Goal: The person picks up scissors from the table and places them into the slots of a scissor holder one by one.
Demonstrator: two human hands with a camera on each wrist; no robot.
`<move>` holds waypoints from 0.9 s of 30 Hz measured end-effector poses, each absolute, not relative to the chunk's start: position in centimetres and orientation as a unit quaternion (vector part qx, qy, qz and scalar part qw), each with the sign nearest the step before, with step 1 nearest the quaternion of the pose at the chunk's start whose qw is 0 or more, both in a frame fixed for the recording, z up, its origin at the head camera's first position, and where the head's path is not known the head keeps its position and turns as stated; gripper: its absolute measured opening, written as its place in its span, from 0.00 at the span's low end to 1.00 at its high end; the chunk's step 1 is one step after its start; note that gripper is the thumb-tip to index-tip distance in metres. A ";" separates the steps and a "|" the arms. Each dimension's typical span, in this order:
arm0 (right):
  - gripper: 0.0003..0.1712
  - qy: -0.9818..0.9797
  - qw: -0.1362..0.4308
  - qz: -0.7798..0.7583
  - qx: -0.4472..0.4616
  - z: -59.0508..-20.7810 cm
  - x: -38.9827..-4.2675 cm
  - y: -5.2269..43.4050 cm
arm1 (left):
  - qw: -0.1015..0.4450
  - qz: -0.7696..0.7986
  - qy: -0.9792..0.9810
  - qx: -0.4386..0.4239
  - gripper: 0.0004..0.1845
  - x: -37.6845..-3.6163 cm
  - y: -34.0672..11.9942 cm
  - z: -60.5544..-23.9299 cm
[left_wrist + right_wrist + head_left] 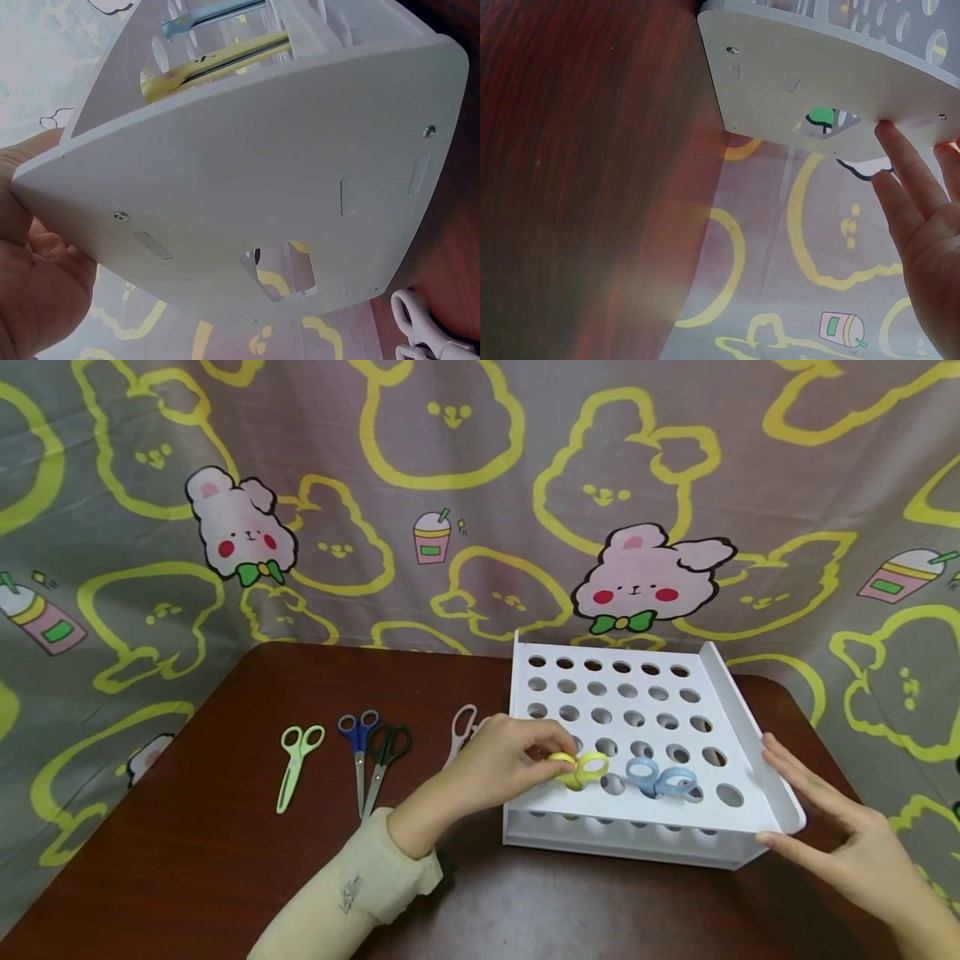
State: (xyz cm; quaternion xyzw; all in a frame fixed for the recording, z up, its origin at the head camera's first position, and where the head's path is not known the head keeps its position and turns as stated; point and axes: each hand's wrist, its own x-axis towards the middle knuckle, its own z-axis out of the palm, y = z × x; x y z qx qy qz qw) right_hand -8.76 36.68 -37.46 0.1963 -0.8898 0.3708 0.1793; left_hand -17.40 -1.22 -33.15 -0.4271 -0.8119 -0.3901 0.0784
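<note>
Beside the front edge of a white rack (pixel 645 810) with rows of round holes, my left hand (pixel 487 764) pinches a handle of yellow scissors (pixel 592 768). Their yellow-covered blades (pixel 217 66) hang inside the rack in the left wrist view. Light blue scissors (pixel 660 778) stand in another front-row hole, handles up. On the opposite side, my right hand (pixel 847 835) touches the rack's side panel with extended fingers, its thumb near the front corner. In the right wrist view, fingertips (pixel 889 135) rest against that panel.
Left of the rack on the dark wooden table (pixel 210 827) lie green scissors (pixel 292 768), blue-handled scissors (pixel 357 747) and black-handled scissors (pixel 390 745). Pale scissors (pixel 462 731) are partly hidden behind my left hand. A patterned curtain (pixel 337 460) hangs behind.
</note>
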 end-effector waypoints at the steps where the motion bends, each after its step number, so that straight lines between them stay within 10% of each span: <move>1: 0.56 -0.890 0.176 0.372 0.194 -37.5 -8.8 36.7 | 0.076 -0.389 -0.813 -0.427 0.06 -17.4 -1.2 -33.2; 27: 0.55 -0.885 0.185 0.376 0.203 -37.6 -8.7 36.6 | 0.113 -0.443 -0.808 -0.371 0.05 -17.4 -7.3 -32.4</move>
